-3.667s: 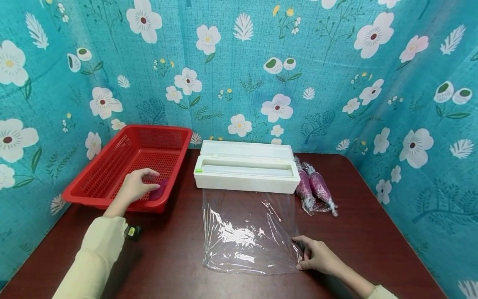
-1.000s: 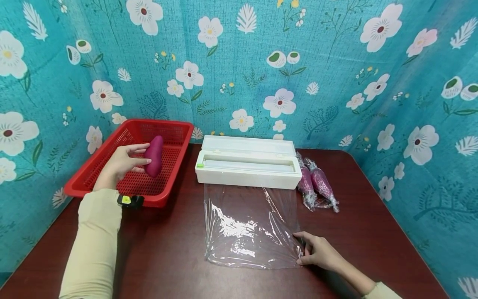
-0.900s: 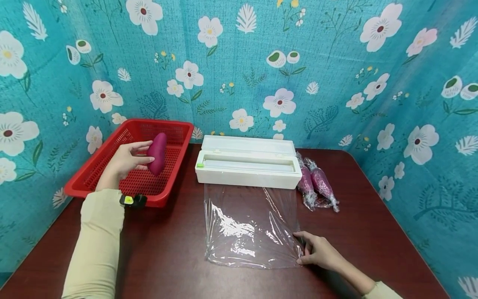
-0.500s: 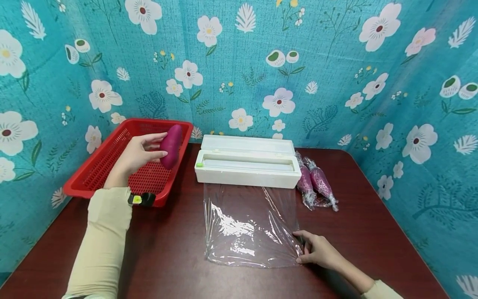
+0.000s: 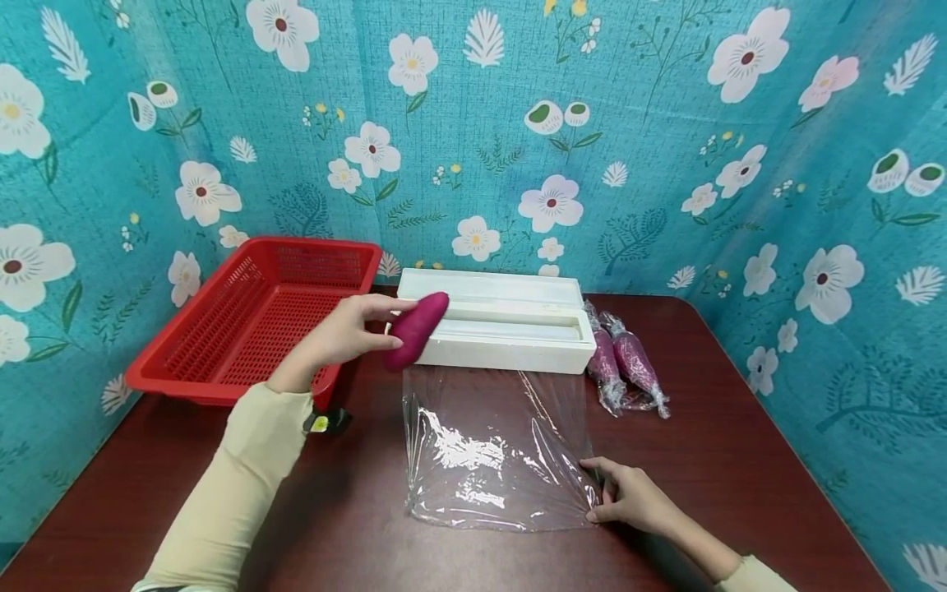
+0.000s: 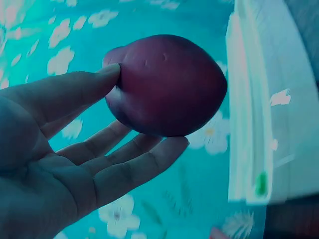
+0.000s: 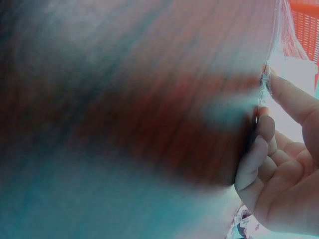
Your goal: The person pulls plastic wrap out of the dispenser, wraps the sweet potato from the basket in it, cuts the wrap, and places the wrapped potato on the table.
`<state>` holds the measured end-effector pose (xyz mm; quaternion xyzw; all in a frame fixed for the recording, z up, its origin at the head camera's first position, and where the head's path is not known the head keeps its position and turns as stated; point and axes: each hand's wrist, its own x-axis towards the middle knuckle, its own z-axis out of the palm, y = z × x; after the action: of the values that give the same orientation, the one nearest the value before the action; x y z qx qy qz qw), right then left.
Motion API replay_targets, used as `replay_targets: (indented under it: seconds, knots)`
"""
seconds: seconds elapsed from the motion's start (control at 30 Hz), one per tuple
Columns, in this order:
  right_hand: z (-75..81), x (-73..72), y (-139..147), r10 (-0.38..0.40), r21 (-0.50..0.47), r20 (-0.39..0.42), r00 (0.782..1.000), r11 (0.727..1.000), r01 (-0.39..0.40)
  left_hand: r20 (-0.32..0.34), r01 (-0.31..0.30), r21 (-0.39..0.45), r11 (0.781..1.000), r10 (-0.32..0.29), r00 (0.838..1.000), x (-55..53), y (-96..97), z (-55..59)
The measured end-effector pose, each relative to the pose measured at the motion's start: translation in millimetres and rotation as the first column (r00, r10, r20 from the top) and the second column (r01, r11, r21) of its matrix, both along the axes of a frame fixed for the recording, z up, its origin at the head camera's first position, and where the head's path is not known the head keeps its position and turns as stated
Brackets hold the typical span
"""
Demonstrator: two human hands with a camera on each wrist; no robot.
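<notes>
My left hand point(image 5: 348, 333) holds a purple sweet potato point(image 5: 418, 331) in the air, in front of the left end of a white cling film box point(image 5: 510, 356). The left wrist view shows the thumb on one side of the sweet potato point(image 6: 167, 84) and fingertips below it. From the box, whose lid stands up, a sheet of cling film point(image 5: 488, 460) stretches over the table towards me. At the sheet's near right corner my right hand point(image 5: 632, 501) pinches the film's edge; in the right wrist view the thumb and fingers meet at that edge.
A red plastic basket point(image 5: 140, 378) stands at the back left. Two film-wrapped sweet potatoes point(image 5: 638, 362) lie right of the box. A flowered curtain point(image 5: 473, 164) rises behind the dark wooden table point(image 5: 355, 526).
My left hand has lifted the sweet potato out of the red basket and carried it right, over to the box. The right hand keeps its place on the film.
</notes>
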<state>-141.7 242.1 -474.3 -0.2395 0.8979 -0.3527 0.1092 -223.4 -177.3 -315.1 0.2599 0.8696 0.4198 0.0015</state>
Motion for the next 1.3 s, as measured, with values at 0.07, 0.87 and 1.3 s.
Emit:
replay_targets:
  seconds: [0.07, 0.87, 1.3]
  knots:
    - [-0.4, -0.1, 0, 0.0, 0.001, -0.002, 1.0, 1.0, 0.0, -0.024, 0.052, -0.028, 0.998, -0.053, 0.998, 2.6, 9.5, -2.7]
    - [0.2, 0.8, 0, 0.001, 0.006, -0.005, 1.0, 1.0, -0.001, 0.041, 0.5, -0.366, 0.785, -0.523, 0.851, 16.2, 109.5, -77.3]
    - [1.3, 2.1, -1, -0.001, 0.012, -0.02, 1.0, 1.0, 0.001, 0.163, 0.508, -0.389, 0.769, -0.485, 0.859, 11.2, 120.6, -100.0]
